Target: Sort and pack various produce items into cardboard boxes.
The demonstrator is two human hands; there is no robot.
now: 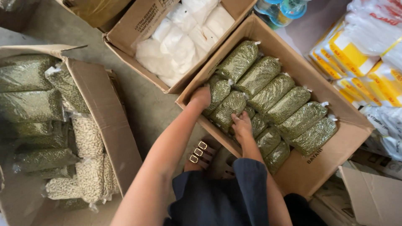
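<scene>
A cardboard box [289,58] in front of me holds several clear bags of green beans lying side by side. My left hand [201,97] reaches over the box's near-left wall and grips the end of one bean bag [219,90]. My right hand [242,125] presses on the lower end of the neighbouring bean bag [228,109], fingers wrapped against it. Both bags lie at the box's left side, on top of other bags.
A second box [138,25] behind holds white bags. At left, an open box [100,113] holds bags of green beans and white beans. Yellow-and-white packets [356,58] lie at right. My sandalled foot [200,152] stands on the concrete floor.
</scene>
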